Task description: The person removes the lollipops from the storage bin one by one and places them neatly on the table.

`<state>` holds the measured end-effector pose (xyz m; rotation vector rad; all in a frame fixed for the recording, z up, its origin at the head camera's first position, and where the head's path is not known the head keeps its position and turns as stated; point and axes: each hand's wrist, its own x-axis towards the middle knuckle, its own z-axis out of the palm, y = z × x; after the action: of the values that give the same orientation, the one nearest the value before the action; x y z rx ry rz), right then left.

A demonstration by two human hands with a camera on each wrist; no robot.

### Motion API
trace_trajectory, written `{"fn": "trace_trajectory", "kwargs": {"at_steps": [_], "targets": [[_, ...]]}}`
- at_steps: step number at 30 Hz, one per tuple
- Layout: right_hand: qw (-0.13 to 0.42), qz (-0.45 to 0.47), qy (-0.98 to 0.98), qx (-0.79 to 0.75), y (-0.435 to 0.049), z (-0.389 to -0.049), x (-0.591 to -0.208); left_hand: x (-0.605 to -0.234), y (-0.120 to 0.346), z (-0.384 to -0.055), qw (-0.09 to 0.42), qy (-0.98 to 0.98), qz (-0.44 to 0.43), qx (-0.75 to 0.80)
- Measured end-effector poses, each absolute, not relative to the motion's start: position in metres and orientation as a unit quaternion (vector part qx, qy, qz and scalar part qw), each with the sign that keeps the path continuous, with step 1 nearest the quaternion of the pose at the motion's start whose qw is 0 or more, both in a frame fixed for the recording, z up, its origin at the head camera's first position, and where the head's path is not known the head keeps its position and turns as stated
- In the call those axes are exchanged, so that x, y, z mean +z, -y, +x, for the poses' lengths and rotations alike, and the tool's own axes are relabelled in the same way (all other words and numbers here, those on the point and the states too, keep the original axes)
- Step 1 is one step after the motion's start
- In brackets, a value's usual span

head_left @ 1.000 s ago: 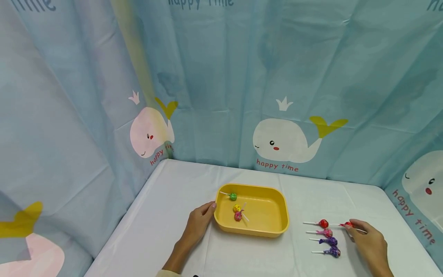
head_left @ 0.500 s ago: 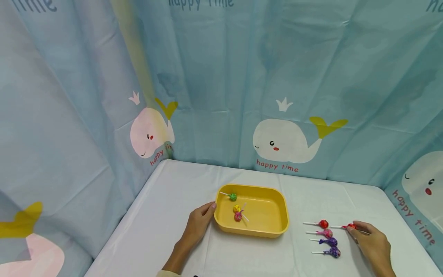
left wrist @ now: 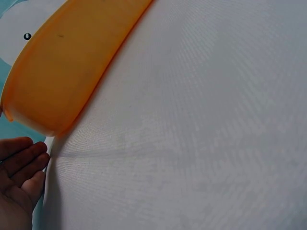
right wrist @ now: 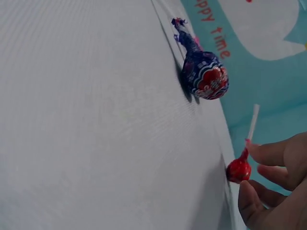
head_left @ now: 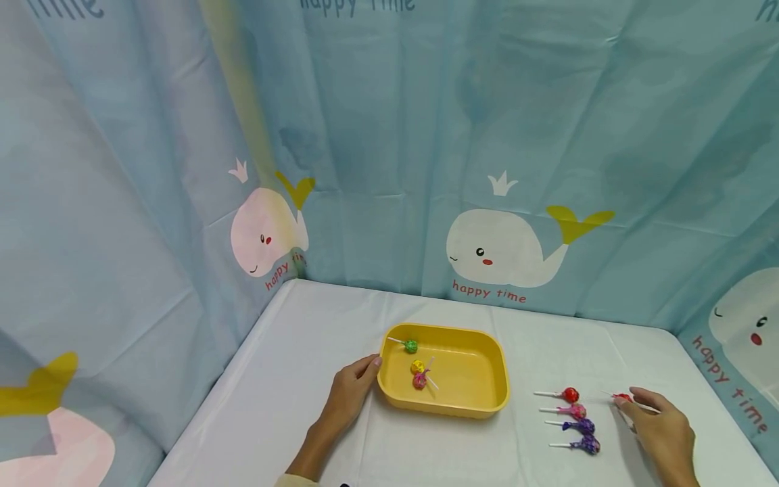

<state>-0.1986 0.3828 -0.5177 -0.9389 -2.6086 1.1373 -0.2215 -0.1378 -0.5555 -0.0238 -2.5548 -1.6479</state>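
Observation:
In the head view my right hand [head_left: 660,429] pinches a red lollipop [head_left: 622,398] between thumb and fingertips at the table's right. The right wrist view shows its stick [right wrist: 254,120] pointing up from the wrapped candy. Left of that hand lie a red lollipop [head_left: 570,394], a pink lollipop [head_left: 577,410] and two purple lollipops [head_left: 587,444], stacked in a column with sticks to the left. My left hand [head_left: 349,392] touches the left rim of a yellow tray [head_left: 475,408]; in the left wrist view its fingers [left wrist: 29,160] look nearly straight.
Inside the tray lie a green lollipop [head_left: 410,346], a yellow lollipop [head_left: 417,366] and a pink lollipop [head_left: 420,381]. A white cloth [head_left: 292,358] covers the table. Behind it hangs a blue curtain [head_left: 377,223] printed with whales.
My right hand has shifted slightly right and toward me with the red lollipop, whose stick now looks shorter and turned. The left hand and tray stay put.

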Motion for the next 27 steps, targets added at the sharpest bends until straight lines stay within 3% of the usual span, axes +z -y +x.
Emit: {"fn": "trace_trajectory", "kwargs": {"at_steps": [11,27], "targets": [[0.102,-0.276,0.881,0.371,-0.363,-0.198,-0.497,-0.555,0.139,-0.222,0.051,0.839,-0.012,-0.541],[0.107,-0.141,0.894,0.411,-0.303,-0.192,-0.479,-0.556,0.139,-0.221,0.049,0.838,-0.014,-0.543]]}}
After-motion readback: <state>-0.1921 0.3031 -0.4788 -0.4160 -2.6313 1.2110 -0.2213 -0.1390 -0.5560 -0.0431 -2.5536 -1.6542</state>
